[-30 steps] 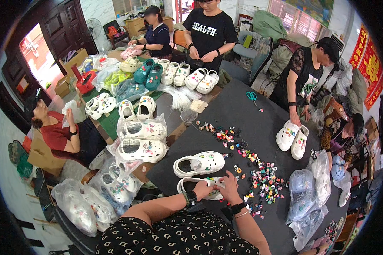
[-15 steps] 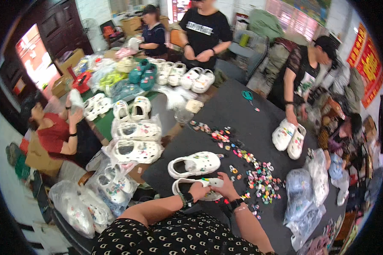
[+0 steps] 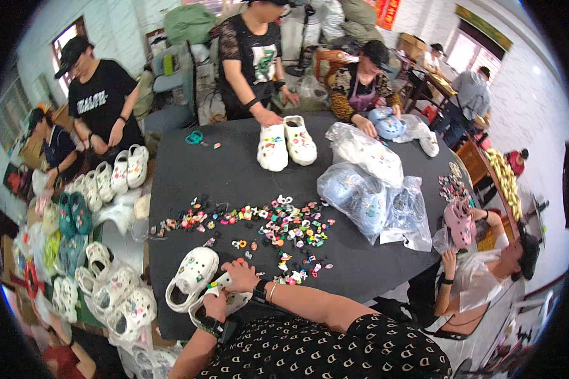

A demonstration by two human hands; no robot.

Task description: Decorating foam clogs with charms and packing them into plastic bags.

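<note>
A white clog with small charms (image 3: 236, 302) lies at the near left edge of the dark table, under both my hands. My left hand (image 3: 214, 307) grips it by the strap side, fingers closed. My right hand (image 3: 239, 276) is bent over its upper part, thumb and fingers pressed on it; whether a charm is between the fingertips is hidden. Just beyond sits its white mate (image 3: 197, 270), with charms on its top. Loose colourful shoe charms (image 3: 294, 226) spread across the table past my right hand.
Across the table, a person's hand touches a pair of white clogs (image 3: 287, 144). Bagged blue clogs (image 3: 354, 196) lie to the right. More bagged white clogs (image 3: 123, 297) crowd the left. A person at the right handles a pink clog (image 3: 459, 224); another holds a blue one (image 3: 387, 124).
My view has swung to the right, bringing more people and the pink clog into sight. Both hands stay on the same white clog, and its mate remains beside it.
</note>
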